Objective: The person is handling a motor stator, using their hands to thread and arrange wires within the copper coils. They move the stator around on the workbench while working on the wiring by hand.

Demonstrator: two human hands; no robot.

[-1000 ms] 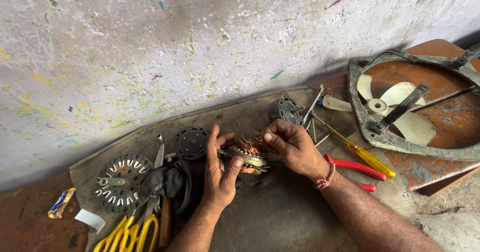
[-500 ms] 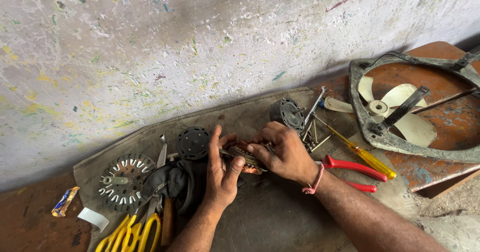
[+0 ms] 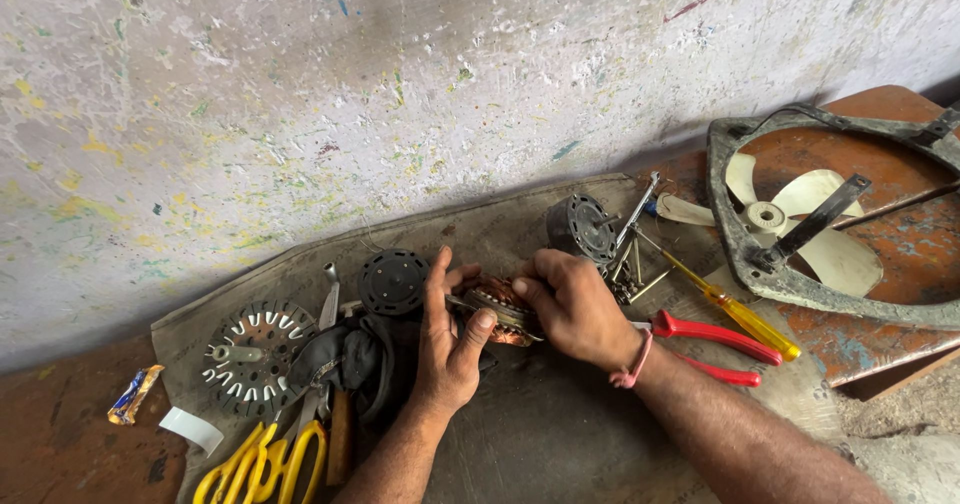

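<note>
A small motor stator with copper windings rests on a brown mat in the middle of the view. My left hand grips it from the left, thumb on its metal ring. My right hand grips it from the right and covers part of it. A pink band sits on my right wrist. A black round motor cap lies just left of my left hand, and a dark rotor piece stands behind my right hand.
A perforated metal end plate, a dark cloth, yellow-handled scissors and a blade lie at left. Red-handled pliers, a yellow screwdriver and several bolts lie at right. A fan frame with cream blades sits far right. A paint-flecked wall rises behind.
My right hand has closed further over the stator from the right, and both hands have shifted slightly on it. The view has drifted a little.
</note>
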